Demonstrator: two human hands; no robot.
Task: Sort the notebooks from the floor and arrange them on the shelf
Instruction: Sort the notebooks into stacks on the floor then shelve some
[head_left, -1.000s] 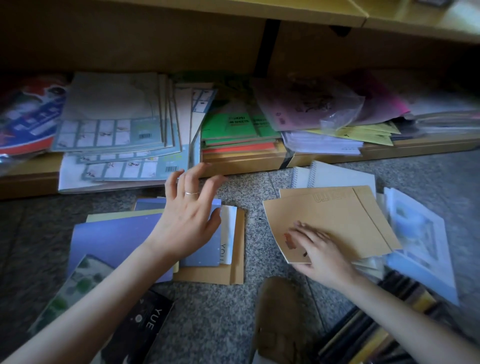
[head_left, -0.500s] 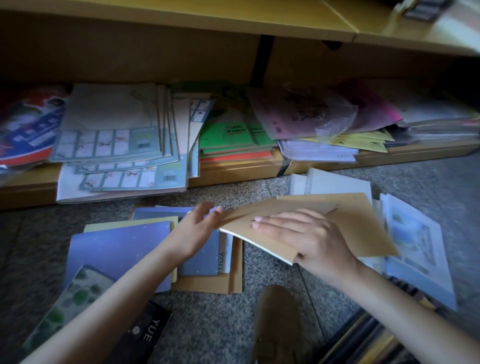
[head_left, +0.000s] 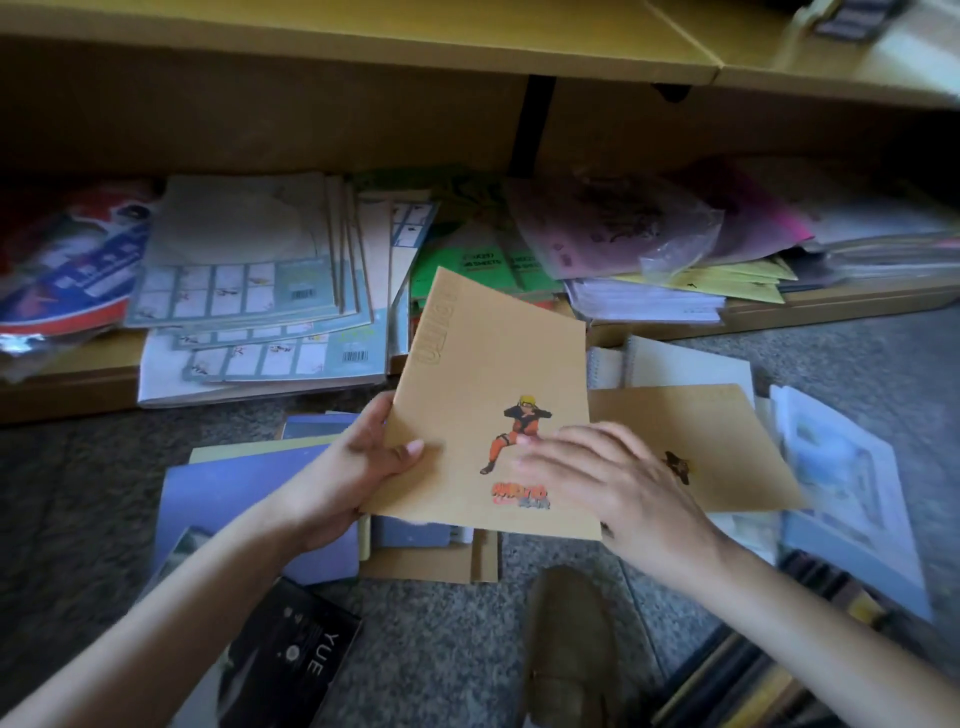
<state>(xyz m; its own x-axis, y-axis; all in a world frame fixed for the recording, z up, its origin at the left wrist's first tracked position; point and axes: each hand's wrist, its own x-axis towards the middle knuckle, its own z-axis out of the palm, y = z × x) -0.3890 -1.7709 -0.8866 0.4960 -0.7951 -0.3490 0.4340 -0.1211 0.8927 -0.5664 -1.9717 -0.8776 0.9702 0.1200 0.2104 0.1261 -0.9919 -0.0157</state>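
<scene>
- At the middle of the frame, a brown notebook (head_left: 488, 395) is held up off the floor, tilted. It is flat, with a plain paper cover, a cartoon figure in orange, and big pressed letters down its left edge.
- The left hand (head_left: 358, 467) pinches its left edge, thumb on top and fingers underneath.
- The right hand (head_left: 608, 478) lies flat on the cover near the lower right, fingers straight and close together, a bit blurred.
- Just right of it, one more brown notebook (head_left: 727, 441) lies flat on other books.
- At lower left, blue notebooks (head_left: 234, 499) lie in a pile. I cannot count them.
- One black book (head_left: 296, 660) with "YUE" on it lies at the bottom.
- The floor (head_left: 441, 654) is grey and speckled.
- Across the upper frame, a wooden shelf (head_left: 78, 384) holds messy stacks of thin books and one plastic bag (head_left: 613, 228).
</scene>
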